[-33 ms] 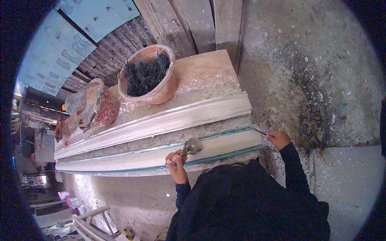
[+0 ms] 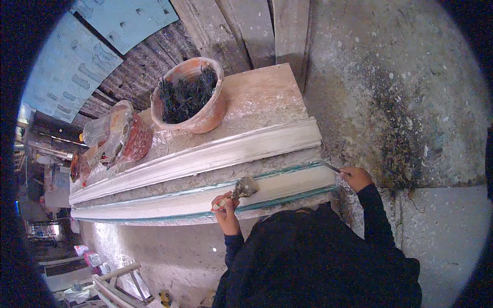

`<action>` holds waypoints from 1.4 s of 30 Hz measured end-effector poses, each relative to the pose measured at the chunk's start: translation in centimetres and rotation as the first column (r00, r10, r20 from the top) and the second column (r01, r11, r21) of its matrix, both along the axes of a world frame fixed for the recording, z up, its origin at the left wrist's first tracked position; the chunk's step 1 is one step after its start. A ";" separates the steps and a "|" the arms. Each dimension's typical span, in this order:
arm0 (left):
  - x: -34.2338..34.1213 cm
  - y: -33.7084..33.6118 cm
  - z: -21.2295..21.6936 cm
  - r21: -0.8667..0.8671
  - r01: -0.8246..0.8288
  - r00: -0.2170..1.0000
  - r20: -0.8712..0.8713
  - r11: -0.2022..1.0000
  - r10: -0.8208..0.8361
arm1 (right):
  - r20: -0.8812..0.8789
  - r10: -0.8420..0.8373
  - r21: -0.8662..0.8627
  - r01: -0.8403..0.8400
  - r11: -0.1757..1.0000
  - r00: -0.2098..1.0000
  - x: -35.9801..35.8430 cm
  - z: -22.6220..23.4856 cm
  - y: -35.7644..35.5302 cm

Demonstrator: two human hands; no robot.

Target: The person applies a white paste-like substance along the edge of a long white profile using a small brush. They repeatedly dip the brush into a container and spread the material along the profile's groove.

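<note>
A long white moulding strip with green edges point(image 2: 298, 184) runs across the near side of the bench. My left hand point(image 2: 226, 214) is closed round the handle of a putty knife point(image 2: 246, 188), whose wide blade is caked with grey-white stuff and lies over the strip. At the strip's right end, my right hand point(image 2: 356, 179) pinches a thin, dark, stick-like tool point(image 2: 334, 169). Its tip reaches the far green edge; whether it touches there I cannot tell. A second white strip point(image 2: 231, 150), without green, lies parallel on the far side.
Behind the strips, a clay-coloured tub point(image 2: 211, 114) holds dark fibrous material. Left of it stands a red, plaster-smeared bucket point(image 2: 138, 137) with a clear plastic container point(image 2: 96, 131). A spattered wall point(image 2: 380, 92) rises at the right. A wooden frame point(image 2: 120, 287) is at lower left.
</note>
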State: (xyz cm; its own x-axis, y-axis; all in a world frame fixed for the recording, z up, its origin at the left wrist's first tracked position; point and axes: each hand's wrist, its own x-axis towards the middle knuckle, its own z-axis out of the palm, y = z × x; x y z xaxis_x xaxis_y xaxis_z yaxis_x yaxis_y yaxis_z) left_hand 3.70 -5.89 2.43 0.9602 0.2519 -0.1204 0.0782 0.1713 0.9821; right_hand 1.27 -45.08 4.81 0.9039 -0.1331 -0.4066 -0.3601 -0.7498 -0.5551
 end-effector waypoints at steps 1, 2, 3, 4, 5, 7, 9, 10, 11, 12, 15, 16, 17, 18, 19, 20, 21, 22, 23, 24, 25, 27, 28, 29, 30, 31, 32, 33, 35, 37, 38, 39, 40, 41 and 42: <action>0.0 0.0 0.1 -0.003 0.003 1.000 0.004 1.000 -0.003 | -0.033 -0.084 -0.012 0.083 0.996 0.996 -0.1 0.8 0.5; 0.1 0.0 0.0 -0.008 0.010 1.000 0.006 1.000 -0.010 | 0.001 -0.031 -0.025 0.031 0.999 1.000 0.1 0.6 1.3; 0.3 0.0 0.0 -0.006 0.018 1.000 0.013 1.000 -0.018 | 0.033 0.022 -0.040 -0.021 0.999 0.999 0.5 0.0 2.4; 0.4 0.1 -0.2 -0.005 0.024 1.000 0.019 1.000 -0.024 | 0.064 0.076 -0.056 -0.072 0.996 0.995 0.9 -0.4 3.4; 0.5 0.1 -0.3 -0.002 0.029 0.999 0.025 1.000 -0.029 | 0.073 0.082 -0.077 -0.076 0.994 0.994 1.3 -0.5 4.6; 0.9 0.1 -0.1 -0.026 0.039 0.999 0.034 0.999 -0.038 | 0.097 0.100 -0.121 -0.088 0.989 0.990 2.2 -0.4 6.5; 1.5 0.2 0.1 -0.027 0.060 0.998 0.037 0.998 -0.059 | 0.065 0.025 -0.246 -0.008 0.969 0.998 2.6 -0.2 5.6; 1.6 0.4 0.0 -0.017 0.073 0.997 0.029 0.997 -0.073 | 0.068 -0.039 -0.264 0.055 0.963 0.997 2.3 0.0 4.1; 1.6 0.6 -0.1 -0.009 0.089 0.996 0.020 0.996 -0.089 | 0.071 -0.104 -0.283 0.120 0.952 0.992 1.8 0.3 2.6; 1.6 0.7 -0.2 -0.004 0.087 0.996 0.024 0.996 -0.087 | 0.051 -0.127 -0.283 0.136 0.949 0.991 1.1 0.2 1.0; 1.6 0.9 -0.4 -0.001 0.086 0.996 0.026 0.996 -0.086 | 0.036 -0.130 -0.231 0.135 0.964 0.991 -0.1 0.3 -1.1; 1.8 1.0 -0.6 -0.001 0.088 0.996 0.022 0.996 -0.088 | 0.063 -0.088 -0.170 0.097 0.981 0.994 -0.3 0.1 0.0; 1.8 1.1 -0.7 -0.002 0.089 0.996 0.017 0.996 -0.089 | 0.093 -0.047 -0.111 0.057 0.992 0.995 -0.4 0.2 1.3; 2.0 1.0 -0.7 -0.009 0.095 0.995 0.025 0.995 -0.095 | -0.043 -0.101 -0.122 0.095 0.988 0.994 0.4 1.6 4.1; 2.1 0.9 -0.4 -0.016 0.102 0.994 0.035 0.995 -0.102 | -0.011 -0.092 -0.133 0.089 0.987 0.996 0.7 1.5 5.7; 2.2 0.9 -0.1 -0.022 0.105 0.994 0.045 0.994 -0.104 | 0.020 -0.076 -0.142 0.078 0.987 0.997 0.9 1.2 7.2; 2.3 1.0 -0.3 -0.004 0.131 0.991 0.039 0.991 -0.131 | 0.051 -0.060 -0.153 0.067 0.986 0.997 0.9 0.8 7.8; 2.5 1.3 -0.4 0.015 0.155 0.987 0.034 0.988 -0.156 | 0.046 -0.085 -0.229 0.093 0.969 0.995 1.0 0.0 7.4; 2.6 1.5 -0.4 0.034 0.181 0.983 0.029 0.983 -0.182 | 0.042 -0.111 -0.304 0.119 0.945 0.993 1.0 -1.1 6.2; 2.7 1.6 -0.3 0.038 0.182 0.983 0.026 0.983 -0.183 | 0.040 -0.138 -0.376 0.143 0.915 0.990 0.8 -1.8 4.7; 2.8 1.5 -0.1 0.037 0.186 0.982 0.019 0.982 -0.187 | -0.006 -0.174 -0.456 0.152 0.877 0.985 0.2 -2.0 2.5; 2.9 1.6 -0.2 0.035 0.189 0.981 0.026 0.981 -0.190 | 0.001 -0.243 -0.481 0.214 0.850 0.970 -0.9 -2.0 -0.2; 3.0 1.9 -0.4 0.031 0.189 0.981 0.038 0.981 -0.190 | 0.048 -0.277 -0.429 0.270 0.862 0.960 -1.2 -1.1 -0.7; 3.0 2.0 -0.7 0.027 0.189 0.981 0.045 0.982 -0.190 | 0.090 -0.311 -0.372 0.322 0.871 0.946 -1.5 0.0 -0.7; 3.1 2.1 -0.9 0.019 0.191 0.981 0.043 0.981 -0.191 | 0.143 -0.223 -0.350 0.260 0.900 0.964 -1.4 0.7 0.3; 3.2 2.2 -0.9 0.016 0.202 0.978 0.041 0.979 -0.203 | 0.097 -0.191 -0.311 0.212 0.926 0.977 -1.2 0.6 1.6; 3.5 2.2 -1.0 0.010 0.217 0.975 0.041 0.976 -0.217 | 0.054 -0.159 -0.272 0.168 0.947 0.986 -0.8 0.4 2.9; 3.7 2.1 -1.0 0.014 0.233 0.971 0.049 0.972 -0.233 | 0.014 -0.124 -0.231 0.124 0.965 0.992 -0.5 0.3 3.8; 3.8 2.1 -0.8 0.025 0.251 0.966 0.064 0.968 -0.252 | 0.055 -0.138 -0.308 0.149 0.940 0.989 0.0 0.5 4.9; 3.7 1.8 -0.3 0.031 0.239 0.970 0.028 0.970 -0.240 | 0.047 -0.190 -0.420 0.192 0.887 0.981 0.1 0.3 4.2; 3.7 1.8 -0.1 0.035 0.234 0.972 0.010 0.972 -0.235 | 0.022 -0.238 -0.494 0.218 0.842 0.971 -0.2 -0.1 2.4; 3.6 1.9 -0.2 0.015 0.234 0.972 0.017 0.972 -0.235 | 0.001 -0.288 -0.565 0.238 0.790 0.958 -0.6 -0.7 1.0; 3.6 2.2 -0.5 -0.003 0.233 0.972 0.026 0.973 -0.232 | 0.089 -0.252 -0.486 0.263 0.834 0.964 -1.2 -1.1 0.5; 3.6 2.3 -0.7 -0.026 0.228 0.973 0.035 0.973 -0.227 | 0.179 -0.217 -0.408 0.274 0.871 0.959 -1.8 -1.2 0.2; 3.7 2.3 -0.8 -0.022 0.239 0.970 0.042 0.971 -0.237 | 0.270 -0.188 -0.327 0.273 0.904 0.944 -2.1 -1.4 0.0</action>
State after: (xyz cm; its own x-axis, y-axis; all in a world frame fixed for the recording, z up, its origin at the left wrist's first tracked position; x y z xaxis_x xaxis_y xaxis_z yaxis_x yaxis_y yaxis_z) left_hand 7.44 -3.61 1.68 0.9963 0.0127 -0.0854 0.0818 0.1789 0.9805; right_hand -0.88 -45.09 3.39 0.8915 -0.4457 -0.0804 -0.4435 -0.8232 -0.3543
